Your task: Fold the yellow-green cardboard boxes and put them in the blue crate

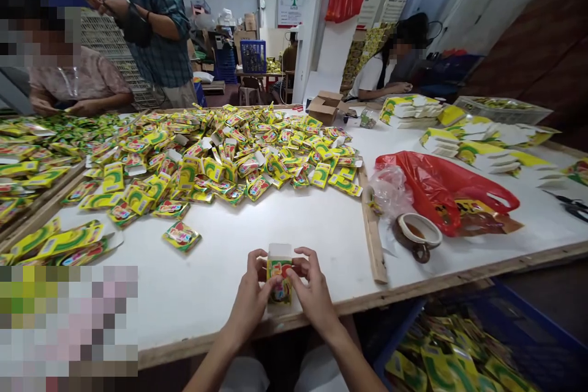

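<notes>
Near the front edge of the white table, a small yellow and green printed carton is held upright between my two hands, its pale top flap raised. My left hand grips its left side, with the thumb on the front face. On the other side my right hand holds the carton the same way, fingers curled behind and thumb in front. A single matching carton lies flat to the left. Beyond it spreads a large pile of similar cartons, some with white flaps showing.
Wooden strips divide the table. At right are a brown mug, a red plastic bag, black scissors and stacked flat cartons. A blue crate of cartons stands below right. Other people sit or stand across the table.
</notes>
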Available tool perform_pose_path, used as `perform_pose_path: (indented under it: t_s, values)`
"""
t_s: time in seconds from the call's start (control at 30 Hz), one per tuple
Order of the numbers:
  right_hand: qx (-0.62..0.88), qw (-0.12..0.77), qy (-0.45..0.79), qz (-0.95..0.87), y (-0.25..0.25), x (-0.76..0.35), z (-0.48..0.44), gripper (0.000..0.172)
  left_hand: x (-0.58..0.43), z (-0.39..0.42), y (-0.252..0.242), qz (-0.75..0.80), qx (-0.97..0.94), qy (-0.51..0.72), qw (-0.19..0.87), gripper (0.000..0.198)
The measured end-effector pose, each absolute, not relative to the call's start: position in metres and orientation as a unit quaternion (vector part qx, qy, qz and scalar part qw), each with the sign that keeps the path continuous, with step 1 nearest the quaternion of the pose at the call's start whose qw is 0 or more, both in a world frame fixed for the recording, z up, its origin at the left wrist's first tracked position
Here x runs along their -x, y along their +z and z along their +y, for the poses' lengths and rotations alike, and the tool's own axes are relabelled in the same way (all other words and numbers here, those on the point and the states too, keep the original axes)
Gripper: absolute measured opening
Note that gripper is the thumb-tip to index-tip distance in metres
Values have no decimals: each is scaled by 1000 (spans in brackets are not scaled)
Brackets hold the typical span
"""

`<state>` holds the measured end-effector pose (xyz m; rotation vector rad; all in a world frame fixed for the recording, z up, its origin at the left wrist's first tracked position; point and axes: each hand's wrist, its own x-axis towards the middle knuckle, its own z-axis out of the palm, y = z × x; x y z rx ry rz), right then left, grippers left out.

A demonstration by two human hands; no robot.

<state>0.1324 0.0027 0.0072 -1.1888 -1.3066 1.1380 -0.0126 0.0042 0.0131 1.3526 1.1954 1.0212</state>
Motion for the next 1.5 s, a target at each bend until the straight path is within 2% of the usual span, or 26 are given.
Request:
perform_pose_path:
  t_s: [0.17, 0.27, 0.37, 0.47, 0.57, 0.67, 0.87, 1.03, 1.3, 1.5]
  values:
    - [463, 463, 483, -582, 6, -141, 8, 23, 25, -2, 12, 477, -553, 419, 539, 33]
    - [460, 437, 478, -607, 9, -142, 13, 14, 30, -1, 8, 483, -560, 402, 540, 24]
    - [468, 440, 444, -624, 10, -137, 20, 12, 30, 3, 7, 482, -557, 431, 521, 16]
    - [466, 463, 445, -609, 8, -132, 24, 7, 28, 9, 8, 467, -527, 482, 521, 22]
    - [453, 478, 461, -595, 6, -130, 23, 15, 26, 11, 10, 469, -520, 486, 523, 24]
    - [447, 466, 444, -621, 10, -131, 19, 10, 25, 8, 13, 486, -538, 465, 508, 18]
    - [473, 472, 419, -614, 21, -129, 15, 13, 18, 4, 20, 519, -524, 480, 475, 18]
    - [510, 451, 420, -600, 24, -127, 23, 9, 14, 9, 21, 543, -507, 478, 469, 19]
    - [483, 440, 478, -587, 21, -132, 22, 13, 17, 5, 17, 528, -487, 484, 500, 19]
    - [453, 454, 527, -557, 9, -126, 13, 14, 20, -7, 12, 509, -565, 461, 458, 21]
